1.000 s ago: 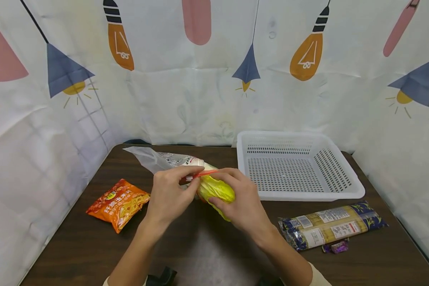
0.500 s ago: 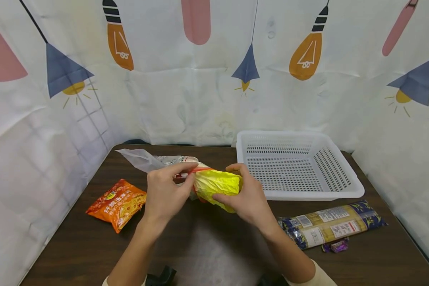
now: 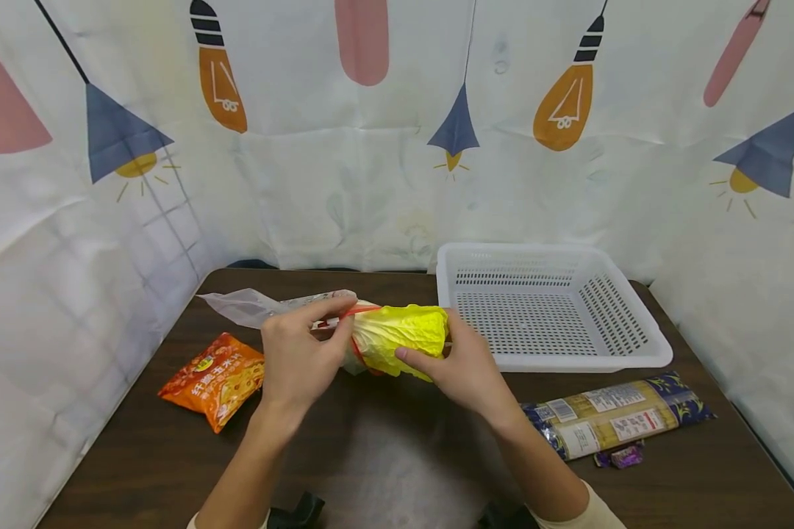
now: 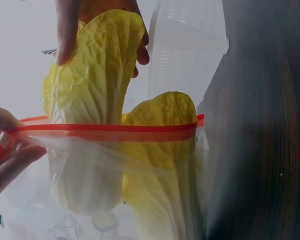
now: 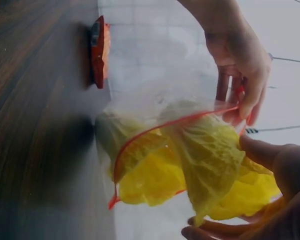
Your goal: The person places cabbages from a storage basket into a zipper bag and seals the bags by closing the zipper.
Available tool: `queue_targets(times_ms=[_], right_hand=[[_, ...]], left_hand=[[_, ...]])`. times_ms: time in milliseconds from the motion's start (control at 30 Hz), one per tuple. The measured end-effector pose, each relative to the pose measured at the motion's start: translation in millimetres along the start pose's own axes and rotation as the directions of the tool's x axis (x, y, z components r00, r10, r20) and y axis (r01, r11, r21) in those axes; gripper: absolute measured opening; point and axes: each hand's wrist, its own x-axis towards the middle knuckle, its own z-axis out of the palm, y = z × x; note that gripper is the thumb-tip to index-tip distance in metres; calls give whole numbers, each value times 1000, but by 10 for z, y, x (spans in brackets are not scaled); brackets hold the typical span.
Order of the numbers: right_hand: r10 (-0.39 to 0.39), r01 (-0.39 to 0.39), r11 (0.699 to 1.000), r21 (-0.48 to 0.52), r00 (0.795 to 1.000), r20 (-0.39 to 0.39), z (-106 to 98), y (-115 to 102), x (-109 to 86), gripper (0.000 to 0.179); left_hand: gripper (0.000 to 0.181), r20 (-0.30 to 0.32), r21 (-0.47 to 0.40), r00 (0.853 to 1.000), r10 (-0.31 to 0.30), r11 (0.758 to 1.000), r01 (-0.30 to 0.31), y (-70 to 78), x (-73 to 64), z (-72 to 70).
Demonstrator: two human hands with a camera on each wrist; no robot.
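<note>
A clear zip bag (image 3: 241, 305) with a red zip strip is held over the table, its mouth spread toward the right. At the corner by the white slider, my left hand (image 3: 304, 353) pinches the red edge between thumb and fingers. Yellow-green napa cabbage (image 3: 406, 334) pokes out of the mouth, and my right hand (image 3: 466, 364) grips its leafy end, thumb on the near side. In the left wrist view, a second napa cabbage piece (image 4: 162, 112) sits beside it, mostly inside the bag. The pale stem ends are seen through the plastic.
A white perforated basket (image 3: 569, 364) stands behind the right hand. An orange snack packet (image 3: 215, 380) lies at left, close to the left forearm. On the right lie a blue-and-gold noodle packet (image 3: 625, 415) and a small purple wrapped candy (image 3: 625, 455).
The bag has shifted left and lies flatter, with more of the cabbage showing outside its mouth. My right hand has moved from the zip edge to the cabbage's leafy end.
</note>
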Motion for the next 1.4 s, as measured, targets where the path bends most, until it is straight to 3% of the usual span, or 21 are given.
queue_targets(times_ms=[133,400,633,733,867,1033,1100,1200,1400], right_hand=[[-25,27,998,-48,999,38,7,-24,-36,70],[-20,4,992,128,992,127,-18,-50,-50,62],[-33,-9,928,372,994,107,56,-18,-33,50],[-74,47,908,417,996,50,116,-8,-42,44],[-209,219,922,318,976,-65,215,9,-60,41],[-388,406,910,87,906,-167,328,52,-55,40],[-434,446,895,28,883,-179,358,69,-48,39],[-474,477,878,-24,863,-174,378,81,-37,40],[-510,502,860,-93,846,-153,369,85,-18,46]], left_hand=[[23,-14,0,1000,3,1000,-3,4,0,-20],[22,8,-17,1000,-7,1000,7,28,6,-53],[21,36,-13,999,-1,1000,2,15,8,-64],[21,41,-6,999,6,1000,-6,8,13,-62],[21,55,27,998,8,1000,-10,9,15,-62],[22,75,18,997,7,1000,-9,7,18,-64],[22,84,1,996,15,1000,-15,3,20,-64],[22,93,-16,995,35,999,-34,-7,24,-64],[24,88,-67,995,52,997,-46,-34,22,-65]])
